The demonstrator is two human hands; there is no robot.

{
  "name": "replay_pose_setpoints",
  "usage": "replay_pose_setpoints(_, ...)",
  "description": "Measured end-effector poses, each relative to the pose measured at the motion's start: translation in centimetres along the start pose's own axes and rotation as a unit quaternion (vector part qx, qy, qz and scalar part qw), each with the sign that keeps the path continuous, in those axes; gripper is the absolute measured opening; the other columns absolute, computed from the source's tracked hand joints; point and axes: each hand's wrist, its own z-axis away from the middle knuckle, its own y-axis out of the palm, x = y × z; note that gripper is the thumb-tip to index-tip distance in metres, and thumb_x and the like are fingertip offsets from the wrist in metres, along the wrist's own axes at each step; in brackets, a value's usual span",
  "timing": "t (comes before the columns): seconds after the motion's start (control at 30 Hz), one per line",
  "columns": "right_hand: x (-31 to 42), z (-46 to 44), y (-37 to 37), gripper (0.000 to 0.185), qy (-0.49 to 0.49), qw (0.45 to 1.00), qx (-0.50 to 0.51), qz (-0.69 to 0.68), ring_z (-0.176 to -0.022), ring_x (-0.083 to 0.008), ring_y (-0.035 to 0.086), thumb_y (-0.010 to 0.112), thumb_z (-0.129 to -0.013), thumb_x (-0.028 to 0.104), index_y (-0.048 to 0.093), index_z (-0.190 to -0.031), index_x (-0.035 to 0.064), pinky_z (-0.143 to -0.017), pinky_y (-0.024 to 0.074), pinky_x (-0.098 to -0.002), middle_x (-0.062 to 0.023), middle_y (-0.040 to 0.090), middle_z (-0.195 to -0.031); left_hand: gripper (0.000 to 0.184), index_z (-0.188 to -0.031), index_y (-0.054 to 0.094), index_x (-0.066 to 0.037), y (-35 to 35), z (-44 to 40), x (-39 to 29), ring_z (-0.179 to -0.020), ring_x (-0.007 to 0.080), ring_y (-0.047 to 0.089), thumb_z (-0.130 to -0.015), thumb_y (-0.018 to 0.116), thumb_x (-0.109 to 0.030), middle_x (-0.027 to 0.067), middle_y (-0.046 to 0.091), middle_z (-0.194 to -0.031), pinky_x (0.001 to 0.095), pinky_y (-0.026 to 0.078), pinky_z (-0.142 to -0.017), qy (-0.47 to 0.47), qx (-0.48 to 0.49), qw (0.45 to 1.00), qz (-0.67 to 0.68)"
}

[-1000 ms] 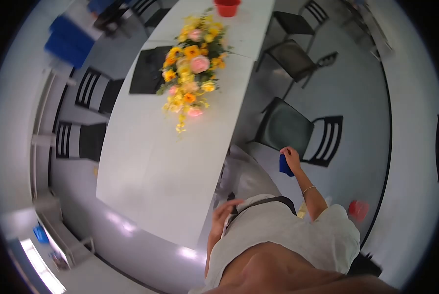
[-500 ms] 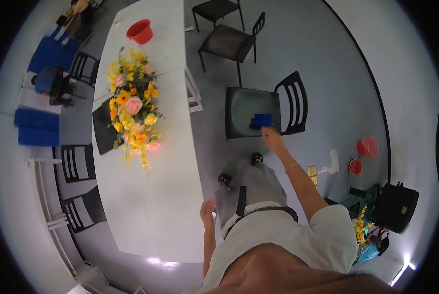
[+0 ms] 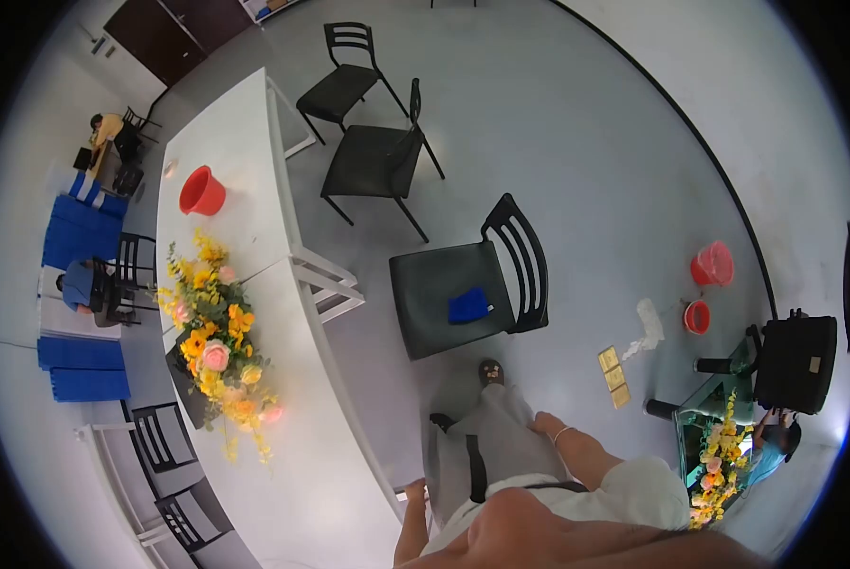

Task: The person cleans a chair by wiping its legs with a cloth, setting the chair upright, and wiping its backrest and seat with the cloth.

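A folded blue cloth (image 3: pixel 468 305) lies on the seat of the nearest black chair (image 3: pixel 429 289), close to its backrest. My right hand (image 3: pixel 546 424) is beside my right thigh, apart from the chair and the cloth. Its fingers look loosely bent, and nothing shows in them. My left hand (image 3: pixel 415 489) hangs low by the near edge of the white table (image 3: pixel 297 455). Its fingers are small in view and appear loosely apart, with nothing visible in them.
Yellow and pink flowers (image 3: pixel 214 356) and a red bucket (image 3: pixel 202 192) stand on the table. Two more black chairs (image 3: pixel 373 161) are beyond. Gold blocks (image 3: pixel 613 377), white paper (image 3: pixel 648 327) and red buckets (image 3: pixel 712 264) sit on the floor at right. Other people are at the sides.
My right hand has let go of the blue cloth and drawn back to my thigh. The cloth stays on the chair seat. The view has shifted, showing more of the room beyond.
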Motion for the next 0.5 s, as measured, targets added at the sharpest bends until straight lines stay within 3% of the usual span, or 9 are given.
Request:
replay_pose_setpoints(0.07, -0.2, -1.0, 0.0, 0.042, -0.007, 1.000, -0.027, 0.002, -0.108, -0.0358, 0.064, 0.059, -0.083, 0.032, 0.067, -0.109, -0.0006, -0.090, 0.0507, -0.0442, -0.0226, 0.067, -0.110, 0.065, -0.120, 0.061, 0.003, 1.7, -0.3, -0.4, -0.109, 0.0375, 0.061, -0.082, 0.066, -0.050, 0.0210, 0.062, -0.123, 0.0423, 0.050, -0.091, 0.074, 0.038, 0.964, -0.253)
replay_pose_setpoints(0.17, -1.6, -3.3, -0.6, 0.036, 0.019, 1.000, -0.016, -0.002, -0.107, -0.0345, 0.064, 0.061, -0.083, 0.026, 0.066, -0.111, 0.0041, -0.087, 0.0513, -0.0427, -0.0169, 0.067, -0.111, 0.073, -0.123, 0.059, 0.004, 5.3, 0.1, 0.2, -0.117, 0.0427, 0.055, -0.080, 0.066, -0.055, 0.0216, 0.059, -0.128, 0.0449, 0.046, -0.097, -0.028, 0.045, 0.938, -0.342)
replay_pose_setpoints(0.23, -3.4, -4.7, -0.8, 0.032, -0.032, 0.993, -0.059, -0.095, -0.100, -0.0325, 0.065, 0.060, -0.083, 0.024, 0.066, -0.106, 0.0028, -0.084, 0.0514, -0.0409, -0.0158, 0.068, -0.105, 0.065, -0.117, 0.062, 0.003, 6.4, -2.4, 2.7, -0.115, 0.0422, 0.057, -0.083, 0.062, -0.053, 0.0247, 0.060, -0.123, 0.0451, 0.048, -0.095, -0.013, 0.020, 0.932, -0.362)
replay_pose_setpoints(0.3, -4.2, -5.4, -1.0, 0.028, -0.084, 0.973, -0.098, -0.189, -0.093, -0.0305, 0.066, 0.060, -0.083, 0.021, 0.066, -0.101, 0.0015, -0.081, 0.0515, -0.0392, -0.0146, 0.069, -0.098, 0.053, -0.112, 0.062, 0.002, 5.4, 0.0, 1.4, -0.109, 0.0421, 0.060, -0.085, 0.060, -0.043, 0.0284, 0.061, -0.116, 0.0458, 0.050, -0.090, 0.117, -0.015, 0.925, -0.361)
replay_pose_setpoints(0.33, -4.3, -4.9, -1.7, 0.026, -0.087, 0.947, -0.093, -0.295, -0.086, -0.0273, 0.064, 0.059, -0.082, 0.020, 0.066, -0.097, 0.0001, -0.077, 0.0507, -0.0379, -0.0126, 0.068, -0.093, 0.036, -0.109, 0.062, 0.000, 5.8, 0.7, 1.1, -0.102, 0.0382, 0.064, -0.088, 0.055, -0.028, 0.0251, 0.063, -0.114, 0.0477, 0.052, -0.084, 0.120, -0.059, 0.950, -0.284)
replay_pose_setpoints(0.37, -4.1, -4.4, -2.4, 0.024, -0.089, 0.910, -0.087, -0.397, -0.079, -0.0242, 0.062, 0.059, -0.081, 0.019, 0.065, -0.093, -0.0012, -0.073, 0.0499, -0.0366, -0.0107, 0.067, -0.088, 0.036, -0.109, 0.062, 0.000, 6.2, 1.2, 0.5, -0.102, 0.0382, 0.064, -0.088, 0.055, -0.028, 0.0251, 0.063, -0.114, 0.0477, 0.052, -0.084, 0.116, -0.062, 0.952, -0.278)
replay_pose_setpoints(0.43, -3.4, -3.3, -3.4, 0.024, -0.060, 0.879, -0.023, -0.472, -0.079, -0.0219, 0.061, 0.059, -0.082, 0.020, 0.065, -0.093, -0.0009, -0.073, 0.0499, -0.0350, -0.0087, 0.066, -0.089, 0.029, -0.110, 0.062, -0.001, 6.5, 5.5, -3.3, -0.102, 0.0313, 0.064, -0.089, 0.053, -0.018, 0.0175, 0.064, -0.116, 0.0454, 0.052, -0.085, 0.029, -0.033, 0.984, 0.175)
replay_pose_setpoints(0.47, -2.5, -2.1, -4.2, 0.025, -0.027, 0.835, 0.037, -0.548, -0.078, -0.0196, 0.060, 0.060, -0.082, 0.021, 0.065, -0.093, -0.0006, -0.074, 0.0499, -0.0335, -0.0068, 0.065, -0.090, 0.029, -0.110, 0.062, -0.001, 6.3, 5.8, -3.4, -0.102, 0.0313, 0.064, -0.089, 0.053, -0.018, 0.0175, 0.064, -0.116, 0.0454, 0.052, -0.085, 0.023, -0.037, 0.983, 0.179)
replay_pose_setpoints(0.5, -1.5, -0.9, -5.1, 0.025, -0.025, 0.839, 0.041, -0.542, -0.078, -0.0196, 0.060, 0.060, -0.082, 0.021, 0.065, -0.093, -0.0006, -0.074, 0.0499, -0.0335, -0.0068, 0.065, -0.090, 0.030, -0.115, 0.060, -0.001, 5.9, 6.0, -3.4, -0.104, 0.0285, 0.063, -0.091, 0.053, -0.017, 0.0155, 0.063, -0.117, 0.0438, 0.051, -0.089, 0.001, 0.072, 0.968, 0.241)
